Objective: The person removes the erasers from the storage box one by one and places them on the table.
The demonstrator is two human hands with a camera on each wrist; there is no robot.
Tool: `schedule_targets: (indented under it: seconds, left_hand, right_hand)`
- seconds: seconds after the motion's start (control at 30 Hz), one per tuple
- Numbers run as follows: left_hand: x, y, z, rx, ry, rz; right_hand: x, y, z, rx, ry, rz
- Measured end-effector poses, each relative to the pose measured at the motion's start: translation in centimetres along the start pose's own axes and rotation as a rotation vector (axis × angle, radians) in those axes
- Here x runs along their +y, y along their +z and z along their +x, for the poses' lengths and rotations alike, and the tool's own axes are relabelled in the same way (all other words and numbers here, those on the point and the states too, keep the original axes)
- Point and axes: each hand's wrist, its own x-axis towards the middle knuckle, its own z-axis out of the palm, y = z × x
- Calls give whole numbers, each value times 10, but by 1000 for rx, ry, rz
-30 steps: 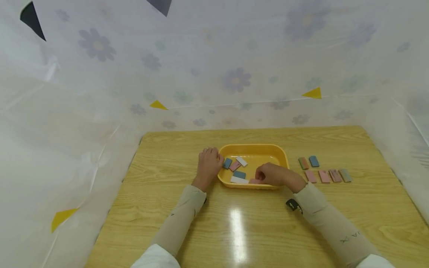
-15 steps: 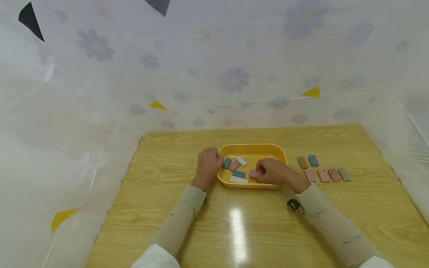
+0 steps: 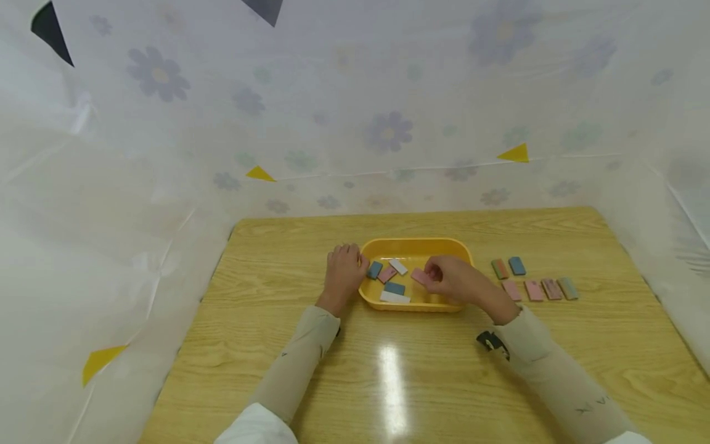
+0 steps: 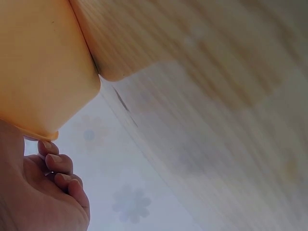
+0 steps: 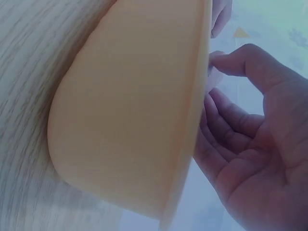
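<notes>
In the head view, a yellow plastic tray stands mid-table. My left hand grips its left rim; the left wrist view shows the fingers curled beside the rim. Over the tray's right half, my right hand pinches a pink eraser between thumb and fingers. The right wrist view shows this eraser partly hidden behind the tray wall. Inside the tray lie a blue eraser, a pink one with markings, a white one, another blue one and a long white one.
Right of the tray, several erasers lie on the wooden table: a green-orange one and a blue one behind, with pink ones and a grey-green one in front. Pale flowered sheeting encloses the table.
My right hand has lifted the pink eraser from the tray's near side and moved it away from the body. The left hand stays on the rim.
</notes>
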Motion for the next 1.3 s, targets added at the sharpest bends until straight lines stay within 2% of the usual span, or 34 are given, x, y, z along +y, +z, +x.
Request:
schedule_targets:
  seconds: [0.17,0.4,0.5,0.7,0.87,1.1,1.3]
  left_hand:
    - [0,0,0,3,1,6]
    - [0,-1,-1,12,7,12]
    - [0,-1,-1,19,9,15]
    - [0,-1,0,19,9,14]
    - [0,0,0,30,9,7]
    - [-1,1,0,37,14,12]
    - [-1,1,1,35,15,9]
  right_hand:
    - [4,-4,-3,89,36,2]
    - [18,-10,-13,216,38,-19]
    - [25,-17,-20,259,86,-2]
    - [43,-33,-38,302,218,29]
    - [60,-46,-55,343,281,-1]
    - [85,-64,-81,347,378,1]
    - [110,-71,-98,403,442,-29]
